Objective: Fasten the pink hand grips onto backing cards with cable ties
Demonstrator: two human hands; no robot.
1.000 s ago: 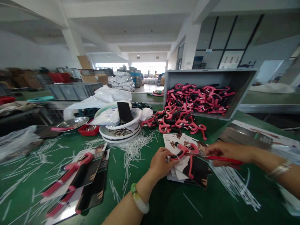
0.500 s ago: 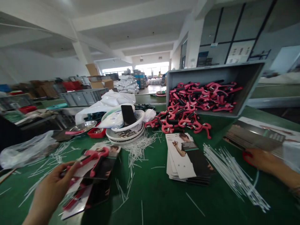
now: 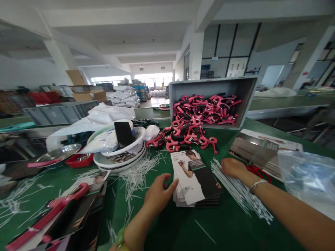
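On the green worktop (image 3: 183,226), the open left hand (image 3: 158,195) holds nothing, its spread fingers (image 3: 167,183) just beside a stack of glossy printed cards (image 3: 196,177), which sits within reach of both hands. The right hand (image 3: 232,168) curls over a fan of thin white plastic strips (image 3: 239,191); whether it grips one is hard to tell.

left hand (image 3: 159,196): open, fingers spread | right hand (image 3: 232,168): loosely curled, arm extended

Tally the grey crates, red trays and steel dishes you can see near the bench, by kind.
Grey plastic crates: 2
Red plastic trays: 1
Round steel dishes: 1
Total: 4
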